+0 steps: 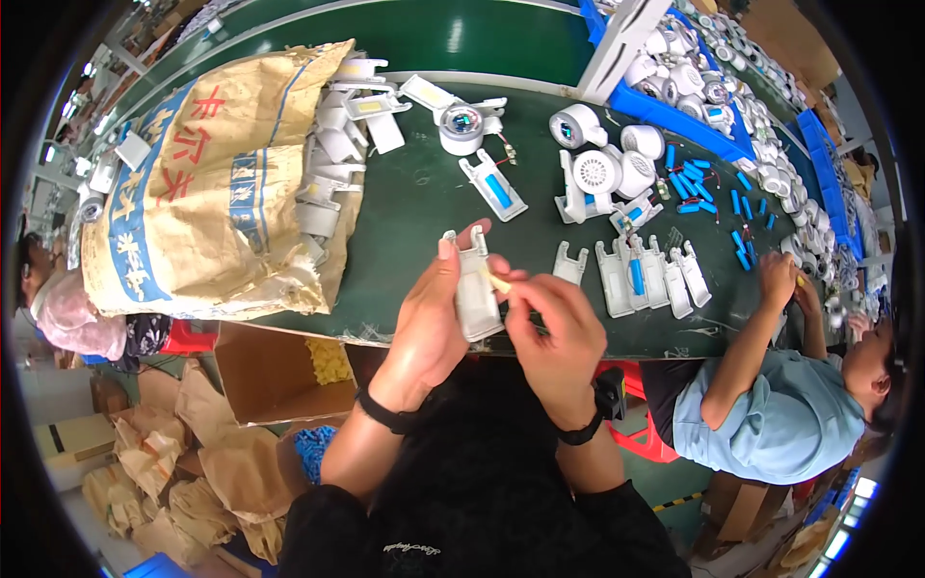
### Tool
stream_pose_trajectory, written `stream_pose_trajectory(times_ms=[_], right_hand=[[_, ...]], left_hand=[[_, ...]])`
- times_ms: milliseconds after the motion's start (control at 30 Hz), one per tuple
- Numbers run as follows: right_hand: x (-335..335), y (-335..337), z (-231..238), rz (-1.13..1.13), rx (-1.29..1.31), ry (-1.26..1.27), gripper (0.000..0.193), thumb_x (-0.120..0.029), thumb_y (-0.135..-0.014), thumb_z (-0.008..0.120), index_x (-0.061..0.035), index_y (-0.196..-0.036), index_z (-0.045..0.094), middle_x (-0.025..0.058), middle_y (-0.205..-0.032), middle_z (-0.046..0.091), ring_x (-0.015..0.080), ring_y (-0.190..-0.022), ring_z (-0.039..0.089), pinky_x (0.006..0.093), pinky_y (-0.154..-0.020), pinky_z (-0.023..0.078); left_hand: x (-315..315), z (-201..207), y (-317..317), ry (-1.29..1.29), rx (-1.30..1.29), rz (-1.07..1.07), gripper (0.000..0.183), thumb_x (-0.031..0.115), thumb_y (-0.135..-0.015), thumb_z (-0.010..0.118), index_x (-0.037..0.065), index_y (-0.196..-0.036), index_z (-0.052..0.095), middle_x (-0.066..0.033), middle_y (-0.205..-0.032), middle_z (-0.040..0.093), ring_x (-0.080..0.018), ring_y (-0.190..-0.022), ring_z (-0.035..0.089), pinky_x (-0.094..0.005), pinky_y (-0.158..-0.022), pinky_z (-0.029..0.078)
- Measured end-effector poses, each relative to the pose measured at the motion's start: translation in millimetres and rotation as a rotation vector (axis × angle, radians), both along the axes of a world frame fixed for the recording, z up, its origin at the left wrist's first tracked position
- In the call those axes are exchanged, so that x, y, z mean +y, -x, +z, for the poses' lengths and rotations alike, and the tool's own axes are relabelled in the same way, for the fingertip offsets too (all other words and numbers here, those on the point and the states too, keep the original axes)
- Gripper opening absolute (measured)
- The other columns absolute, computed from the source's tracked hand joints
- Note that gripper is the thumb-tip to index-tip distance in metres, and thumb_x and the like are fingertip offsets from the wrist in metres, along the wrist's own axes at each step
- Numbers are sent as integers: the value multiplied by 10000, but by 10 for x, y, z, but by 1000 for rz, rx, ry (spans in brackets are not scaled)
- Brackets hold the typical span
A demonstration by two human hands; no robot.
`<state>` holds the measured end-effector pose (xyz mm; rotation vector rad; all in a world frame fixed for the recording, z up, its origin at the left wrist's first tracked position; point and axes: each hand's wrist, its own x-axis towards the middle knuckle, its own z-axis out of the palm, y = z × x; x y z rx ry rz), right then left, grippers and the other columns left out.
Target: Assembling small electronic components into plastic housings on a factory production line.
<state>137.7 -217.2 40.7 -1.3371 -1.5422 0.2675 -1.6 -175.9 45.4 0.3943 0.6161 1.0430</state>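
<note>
My left hand (431,313) grips a white plastic housing part (476,289), held upright over the near edge of the dark green table (414,207). My right hand (557,332) pinches a small pale yellow strip (498,282) against the side of that part. Just right of my hands a row of similar white housing parts (653,275) lies on the table, one with a blue cylindrical battery (636,276) in it.
A big tan sack (207,188) spilling white parts lies at left. Loose blue batteries (708,188), round white fan housings (602,169) and a blue bin (674,111) sit at the back right. A person in a light blue shirt (780,414) works at right. An open cardboard box (279,371) stands below the table.
</note>
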Motion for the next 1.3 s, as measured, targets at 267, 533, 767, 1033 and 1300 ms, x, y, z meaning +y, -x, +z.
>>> stream_pose_trajectory(times_ms=[267, 533, 767, 1033, 1300], right_hand=[[-235, -851, 108, -163, 383, -18, 101, 90, -918, 627, 52, -1010, 645, 166, -1194, 614, 240, -971, 680, 346, -852, 597], [-680, -1572, -180, 23, 962, -15, 47, 57, -963, 515, 13, -978, 521, 179, -1135, 643, 305, -982, 711, 444, -899, 611], [-928, -1805, -386, -136, 845, 90, 150, 113, -893, 466, 13, -894, 578, 54, -788, 555, 103, -614, 471, 248, -563, 374], [-440, -1585, -251, -354, 334, 184, 164, -100, -912, 523, -14, -802, 609, -26, -629, 466, 55, -569, 408, 259, -521, 300], [-299, -1662, -220, -552, -221, 332, 258, -259, -867, 767, -88, -1058, 743, 69, -541, 438, 162, -461, 438, 338, -481, 363]], left_hand=[[203, -473, -467, -154, 407, -29, 537, 353, -1106, 391, -63, -1443, 421, -188, -1310, 600, -258, -1171, 616, -366, -1046, 489], [209, -664, -537, -627, 1159, 123, 484, 66, -978, 557, 27, -1452, 464, -243, -1303, 600, -373, -1122, 636, -386, -969, 497], [-213, -272, -95, -1229, 1464, -537, 1049, 347, -842, 787, -50, -1569, 144, -266, -1584, 294, -446, -1475, 269, -526, -1216, 207], [-218, -439, -324, -1289, 1718, -323, 1208, 467, -727, 847, -75, -1557, 156, -267, -1589, 285, -441, -1479, 261, -546, -1216, 191], [119, 70, -298, -1368, 1588, -454, 1172, 413, -670, 894, -44, -1538, 253, -251, -1557, 350, -432, -1448, 323, -508, -1207, 253]])
